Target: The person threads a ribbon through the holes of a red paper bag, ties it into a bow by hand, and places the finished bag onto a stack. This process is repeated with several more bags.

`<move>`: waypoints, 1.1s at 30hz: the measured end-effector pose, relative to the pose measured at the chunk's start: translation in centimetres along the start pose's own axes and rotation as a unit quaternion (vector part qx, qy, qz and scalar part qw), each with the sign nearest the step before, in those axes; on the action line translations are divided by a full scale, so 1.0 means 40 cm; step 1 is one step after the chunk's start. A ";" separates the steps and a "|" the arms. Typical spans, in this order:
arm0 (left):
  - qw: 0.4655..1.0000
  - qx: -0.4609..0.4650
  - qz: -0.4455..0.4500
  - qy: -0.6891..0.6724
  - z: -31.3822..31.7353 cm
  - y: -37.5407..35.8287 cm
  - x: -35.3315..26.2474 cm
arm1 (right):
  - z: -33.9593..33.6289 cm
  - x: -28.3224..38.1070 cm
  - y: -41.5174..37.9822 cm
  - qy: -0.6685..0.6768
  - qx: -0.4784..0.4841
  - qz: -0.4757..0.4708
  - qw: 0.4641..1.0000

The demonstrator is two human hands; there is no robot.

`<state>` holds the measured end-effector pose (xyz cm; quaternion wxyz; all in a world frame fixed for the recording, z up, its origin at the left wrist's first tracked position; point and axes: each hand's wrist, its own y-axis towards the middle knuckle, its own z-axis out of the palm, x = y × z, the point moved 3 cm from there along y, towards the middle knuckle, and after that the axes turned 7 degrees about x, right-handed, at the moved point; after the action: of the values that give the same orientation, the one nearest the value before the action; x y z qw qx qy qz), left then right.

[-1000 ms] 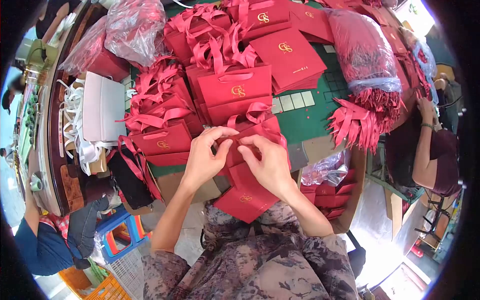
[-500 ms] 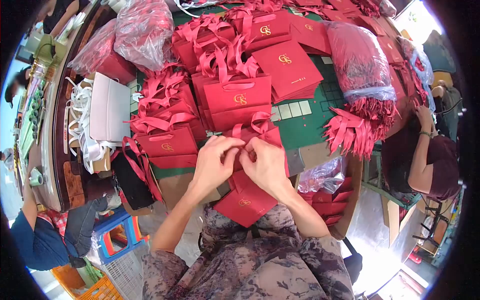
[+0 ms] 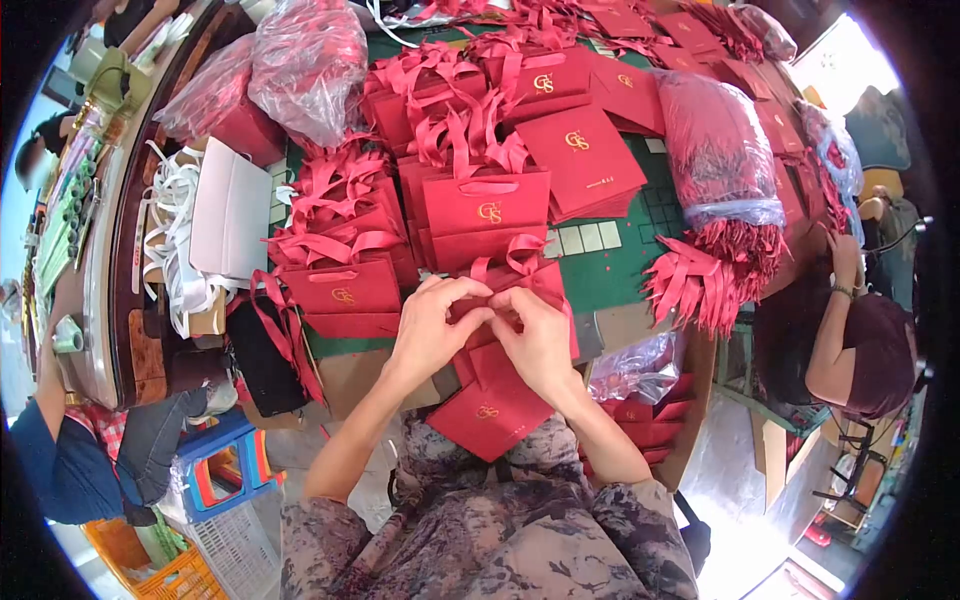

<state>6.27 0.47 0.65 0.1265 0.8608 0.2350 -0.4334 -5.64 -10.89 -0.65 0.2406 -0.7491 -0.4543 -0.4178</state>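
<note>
At the table's front edge, my left hand (image 3: 437, 322) and my right hand (image 3: 533, 335) meet with fingertips pinched together at a red paper bag (image 3: 550, 285). Its pink-red ribbon handle (image 3: 522, 252) loops up just beyond my fingers. Whether they grip ribbon or paper is hidden by the fingers. Below my hands a flat red bag (image 3: 490, 412) with a gold logo hangs over my lap. Directly behind stands a row of upright red bags (image 3: 487, 212) with ribbon handles, and another group of red bags (image 3: 345, 295) is beside my left hand.
A stack of flat red bags (image 3: 583, 150) lies at the back right, near a plastic-wrapped bundle of ribbons (image 3: 722, 150). White bags (image 3: 230, 205) stand on the left. A cardboard box (image 3: 705, 390) holds red bags by my right side. A co-worker's arm (image 3: 835, 330) is at far right.
My hands stay pinched together at the same bag, with slight finger movement. The whole view has shifted a little as my head moved.
</note>
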 end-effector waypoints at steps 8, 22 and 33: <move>0.989 -0.088 0.110 0.053 0.040 -0.026 -0.011 | -0.110 0.030 0.077 -0.033 0.092 -0.154 0.983; 0.957 -0.131 0.208 0.151 0.065 -0.044 -0.033 | -0.104 -0.007 0.204 -0.054 0.410 -0.061 0.908; 0.973 -0.149 0.163 0.068 0.028 -0.010 -0.021 | -0.125 -0.034 0.220 0.162 0.211 0.049 0.963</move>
<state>4.86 0.09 0.64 0.3062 0.8861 0.1619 -0.3079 -0.24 -19.41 1.04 0.4837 -0.6252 -0.4493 -0.4163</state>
